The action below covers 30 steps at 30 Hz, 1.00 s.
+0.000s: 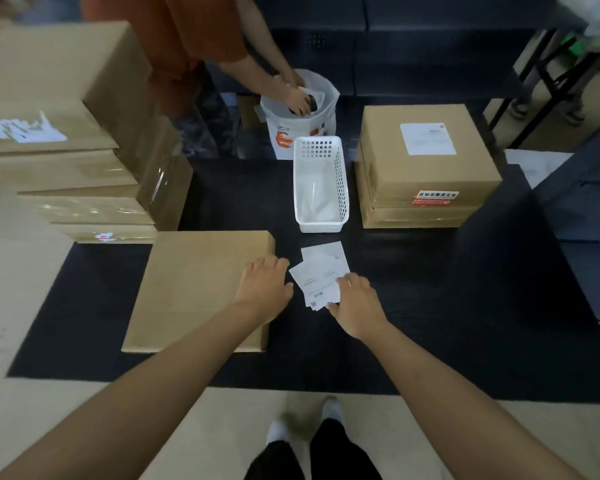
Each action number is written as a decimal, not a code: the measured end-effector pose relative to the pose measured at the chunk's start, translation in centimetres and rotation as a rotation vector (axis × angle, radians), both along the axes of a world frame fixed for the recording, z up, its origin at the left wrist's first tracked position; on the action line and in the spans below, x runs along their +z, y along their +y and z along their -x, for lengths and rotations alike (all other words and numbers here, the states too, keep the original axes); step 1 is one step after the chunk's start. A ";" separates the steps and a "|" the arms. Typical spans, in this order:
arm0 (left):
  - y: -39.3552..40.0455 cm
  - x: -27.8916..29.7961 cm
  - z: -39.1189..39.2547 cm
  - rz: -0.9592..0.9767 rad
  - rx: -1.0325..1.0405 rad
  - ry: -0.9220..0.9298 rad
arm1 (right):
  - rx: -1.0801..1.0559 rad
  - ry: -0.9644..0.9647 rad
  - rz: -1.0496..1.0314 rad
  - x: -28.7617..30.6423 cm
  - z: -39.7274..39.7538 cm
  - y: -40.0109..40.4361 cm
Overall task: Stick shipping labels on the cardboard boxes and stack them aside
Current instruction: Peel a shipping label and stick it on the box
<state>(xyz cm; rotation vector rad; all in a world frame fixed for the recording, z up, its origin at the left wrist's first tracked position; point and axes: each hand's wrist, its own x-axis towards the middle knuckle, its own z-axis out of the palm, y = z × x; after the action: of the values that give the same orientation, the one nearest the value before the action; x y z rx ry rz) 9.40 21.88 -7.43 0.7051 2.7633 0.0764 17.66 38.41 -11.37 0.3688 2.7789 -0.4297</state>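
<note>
A flat unlabelled cardboard box (194,289) lies on the black table in front of me. My left hand (265,289) rests palm down on its right edge, fingers spread. Just right of the box lies a small pile of white shipping labels (321,271). My right hand (355,306) is on the near right corner of the pile, with its fingertips touching the top sheet; whether it grips a label I cannot tell. A labelled cardboard box (426,161) sits on another box at the back right.
A white plastic basket (321,188) stands behind the labels. A tall stack of cardboard boxes (66,161) fills the left side. Across the table another person (194,39) reaches into a white bag (298,112). The black table (430,323) ends near my feet.
</note>
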 end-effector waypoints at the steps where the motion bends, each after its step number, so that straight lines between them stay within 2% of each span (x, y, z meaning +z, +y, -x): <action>1: 0.3 -0.3 0.2 0.006 -0.005 0.016 | 0.009 0.014 -0.004 -0.5 0.8 0.2; 5: 0.8 -1.8 1.2 0.042 -0.022 0.036 | 0.029 0.027 -0.012 -3.0 3.2 0.5; 7: 0.9 -2.9 1.9 0.050 -0.005 0.017 | 0.071 -0.031 -0.030 -4.8 4.2 0.3; 12: 1.7 -3.6 2.3 0.049 -0.046 0.062 | 0.081 -0.031 -0.034 -6.2 4.3 0.3; 22: 1.6 -4.2 2.5 0.079 -0.051 0.073 | 0.058 -0.033 -0.026 -6.2 4.4 0.1; 30: 1.3 -5.0 2.2 0.111 -0.070 0.090 | 0.039 0.076 -0.005 -6.7 3.8 0.2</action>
<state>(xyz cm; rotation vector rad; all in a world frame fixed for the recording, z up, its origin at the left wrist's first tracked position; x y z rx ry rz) 7.20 23.16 -12.39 0.7926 2.7991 -0.1247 13.86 38.63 -18.07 0.3044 2.8558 -0.4360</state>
